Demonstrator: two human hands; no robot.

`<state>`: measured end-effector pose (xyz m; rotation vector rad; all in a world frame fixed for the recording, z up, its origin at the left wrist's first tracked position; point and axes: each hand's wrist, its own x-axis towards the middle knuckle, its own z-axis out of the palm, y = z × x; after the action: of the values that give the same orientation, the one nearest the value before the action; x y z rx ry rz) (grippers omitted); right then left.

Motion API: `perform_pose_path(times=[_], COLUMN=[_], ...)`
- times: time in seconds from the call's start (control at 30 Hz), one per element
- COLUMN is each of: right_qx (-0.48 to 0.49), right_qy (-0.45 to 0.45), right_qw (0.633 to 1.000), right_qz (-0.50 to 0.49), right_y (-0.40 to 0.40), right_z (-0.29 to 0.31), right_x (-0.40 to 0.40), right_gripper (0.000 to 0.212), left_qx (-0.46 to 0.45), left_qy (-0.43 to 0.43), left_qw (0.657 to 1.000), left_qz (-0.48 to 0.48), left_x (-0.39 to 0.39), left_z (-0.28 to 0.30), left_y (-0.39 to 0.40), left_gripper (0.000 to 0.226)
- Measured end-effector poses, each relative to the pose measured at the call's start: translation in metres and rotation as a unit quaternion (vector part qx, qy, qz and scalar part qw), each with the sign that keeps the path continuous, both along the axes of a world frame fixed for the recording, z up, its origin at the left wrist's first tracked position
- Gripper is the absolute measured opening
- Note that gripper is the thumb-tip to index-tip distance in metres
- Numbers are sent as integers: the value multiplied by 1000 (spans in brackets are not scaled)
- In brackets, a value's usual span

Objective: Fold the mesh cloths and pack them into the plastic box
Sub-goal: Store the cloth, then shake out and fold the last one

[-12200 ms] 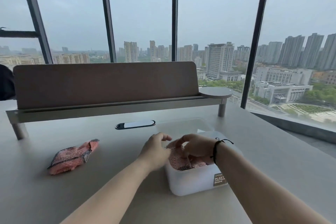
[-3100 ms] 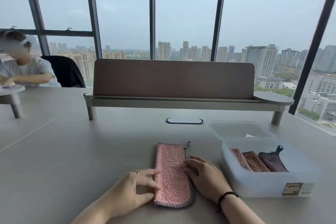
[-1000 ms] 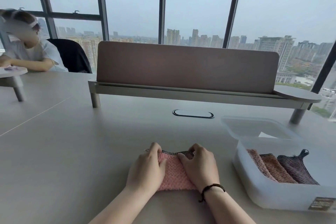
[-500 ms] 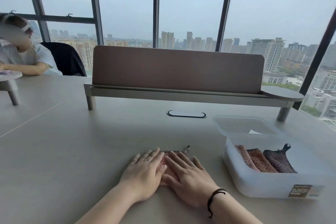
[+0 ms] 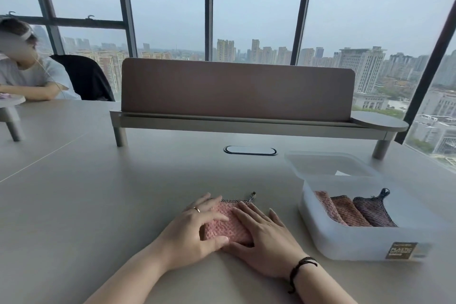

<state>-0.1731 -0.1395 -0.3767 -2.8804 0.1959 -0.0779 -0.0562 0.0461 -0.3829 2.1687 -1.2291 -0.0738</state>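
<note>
While both hands lie flat on it, the pink mesh cloth [image 5: 225, 223] rests folded on the grey surface [image 5: 74, 205], its dark checked edge and hanging loop [image 5: 251, 197] at the far end.

Left hand [image 5: 195, 232]: palm down over the cloth's left part, fingers spread across the top, thumb along the near edge; a ring [image 5: 196, 209] on one finger. Grip flat and pressing, not closed round anything.

Right hand [image 5: 265, 242]: palm down on the cloth's right part, fingers extended forward, thumb at the near edge close to the left thumb. Grip likewise flat, holding nothing; a dark cord bracelet [image 5: 299, 270] at the wrist.

Plastic box [image 5: 345, 242]: translucent white, uncovered, to the right of the hands and near them but apart; a brown label [image 5: 401, 250] on its front wall.

Contents: three folded mesh cloths standing side by side, one pink [image 5: 325, 207], one orange-brown [image 5: 348, 211], one dark purple [image 5: 372, 211] with its loop upward.

Lid [image 5: 328, 164]: translucent, lying just behind the box.

Also present: a brown divider panel [image 5: 237, 87] on a raised shelf [image 5: 246, 126], an oval cable port [image 5: 250, 150] in the surface, and a seated person [image 5: 29, 74] at far left.
</note>
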Motion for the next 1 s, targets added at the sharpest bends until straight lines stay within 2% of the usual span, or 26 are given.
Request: perform_pose_path(times=[0.07, 0.17, 0.3, 0.43, 0.5, 0.6, 0.67, 0.73, 0.77, 0.9, 1.0], right_qx=[8, 24, 26, 30, 51, 85, 126, 171, 186, 224, 213], right_qy=[-6, -6, 1, -19, -57, -180, -201, -194, -190, -185, -190], right_qw=[1000, 1000, 999, 999, 996, 980, 971, 965, 963, 953, 946], right_qz=[6, 12, 22, 37, 43, 32, -8, -37, -44, -90, -156], right_y=[-3, -7, -11, -14, -17, -24, -28, -31, -33, -35, -32], right_z=[0, 1, 2, 1, -1, -6, -6, -6, -7, -9, -6], right_x=[0, 1, 4, 4, 3, 3, 2, 3, 4, 15, 29], right_gripper=[89, 86, 97, 107, 89, 29, 10, 15, 20, 36, 49], left_qx=[-20, 1, 36, 19, -11, -52, -45, -37, -50, -144, -160], left_qy=[0, -54, -229, -252, -236, -135, -69, -44, -33, 21, 57], left_qw=[999, 997, 973, 968, 971, 988, 996, 997, 996, 978, 966], left_qz=[-37, -58, -15, 12, 39, 50, 45, 52, 60, 147, 197], left_x=[0, -2, -5, -9, -10, -8, -5, -3, -2, 10, 22], left_z=[2, 5, 8, 7, 7, 7, 6, 3, 3, -3, -7], left_y=[1, 2, -4, -12, -11, -10, -6, -4, -4, -12, -20], left_gripper=[33, 36, 33, 27, 26, 24, 30, 42, 40, 13, 12])
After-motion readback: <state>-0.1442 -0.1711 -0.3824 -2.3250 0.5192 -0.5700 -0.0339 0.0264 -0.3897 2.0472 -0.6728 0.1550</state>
